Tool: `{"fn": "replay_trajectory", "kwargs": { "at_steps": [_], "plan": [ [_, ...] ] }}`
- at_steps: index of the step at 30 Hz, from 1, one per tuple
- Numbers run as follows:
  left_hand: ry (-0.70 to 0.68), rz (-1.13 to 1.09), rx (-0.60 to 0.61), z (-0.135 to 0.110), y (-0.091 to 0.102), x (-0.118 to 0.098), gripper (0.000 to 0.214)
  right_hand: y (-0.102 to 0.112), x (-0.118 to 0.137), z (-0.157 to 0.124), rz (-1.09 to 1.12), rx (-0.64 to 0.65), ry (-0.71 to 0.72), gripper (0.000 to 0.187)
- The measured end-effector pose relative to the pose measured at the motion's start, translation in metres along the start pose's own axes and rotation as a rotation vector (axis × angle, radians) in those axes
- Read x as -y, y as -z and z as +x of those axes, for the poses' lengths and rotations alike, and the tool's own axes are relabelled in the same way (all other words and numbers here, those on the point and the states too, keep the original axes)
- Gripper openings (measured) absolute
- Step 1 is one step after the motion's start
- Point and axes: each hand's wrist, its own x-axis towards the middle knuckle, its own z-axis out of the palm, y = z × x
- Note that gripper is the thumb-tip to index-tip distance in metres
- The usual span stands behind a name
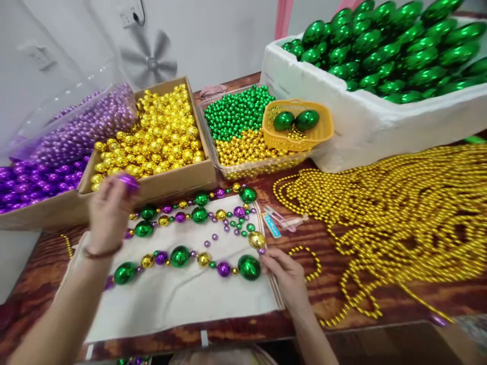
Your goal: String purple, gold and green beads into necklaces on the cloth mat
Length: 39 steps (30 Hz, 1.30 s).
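Note:
My left hand [109, 215], blurred by motion, is raised in front of the box of gold beads, its fingers closed on a shiny purple bead [128, 183]. At the right edge of the white cloth [182, 304], my right hand [288, 276] pinches a small lilac bead [261, 251] just below a larger gold bead [256, 240]. Close beside these fingertips lies a big green bead [249, 267], at the end of the front row of a strung bead garland. Further rows, with another green bead [199, 215], lie behind. Loose small green and lilac beads [215, 236] are scattered between the rows.
Behind the cloth stand a cardboard box [178, 177] of gold beads, purple beads [45, 180], a clear tub [243, 170] with an orange basket [297, 144] on it, and a foam box [357, 126] of green ornaments. Gold bead strings [399, 218] cover the right side. Tweezers [279, 218] lie nearby.

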Motion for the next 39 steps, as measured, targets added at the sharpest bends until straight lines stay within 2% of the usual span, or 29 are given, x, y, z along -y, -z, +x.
{"fn": "replay_trajectory", "kwargs": {
  "at_steps": [1,3,5,7,10,15,18,20,25,31,39],
  "plan": [
    [0.093,-0.075,0.155,-0.032,-0.021,0.008,0.024,-0.001,0.002,-0.001,-0.002,0.001,0.004,0.025],
    [0.417,-0.25,0.375,-0.083,-0.057,0.026,0.024,0.0,0.006,-0.004,-0.02,-0.001,0.022,0.023],
    [0.616,-0.412,0.515,-0.11,-0.085,0.042,0.027,0.002,0.008,-0.008,-0.054,0.005,0.052,0.02],
    [0.668,-0.518,0.567,-0.118,-0.101,0.052,0.028,0.006,0.009,-0.013,-0.081,0.02,0.087,0.02],
    [0.638,-0.575,0.571,-0.118,-0.108,0.055,0.025,0.01,0.008,-0.018,-0.101,0.036,0.119,0.019],
    [0.654,-0.604,0.515,-0.117,-0.107,0.054,0.029,0.012,0.003,-0.019,-0.135,0.05,0.161,0.017],
    [0.67,-0.639,0.449,-0.116,-0.109,0.059,0.015,0.012,0.003,-0.019,-0.139,0.078,0.183,0.016],
    [0.721,-0.661,0.413,-0.114,-0.111,0.062,0.008,0.012,0.004,-0.02,-0.144,0.095,0.195,0.015],
    [0.877,-0.685,0.396,-0.113,-0.119,0.066,0.015,0.012,0.005,-0.021,-0.187,0.102,0.198,0.017],
    [0.874,-0.748,0.288,-0.119,-0.126,0.064,0.012,0.012,0.001,-0.021,-0.211,0.082,0.188,0.016],
    [0.79,-0.725,0.31,-0.124,-0.129,0.064,0.009,0.01,0.006,-0.022,-0.206,0.045,0.165,0.016]
  ]
}}
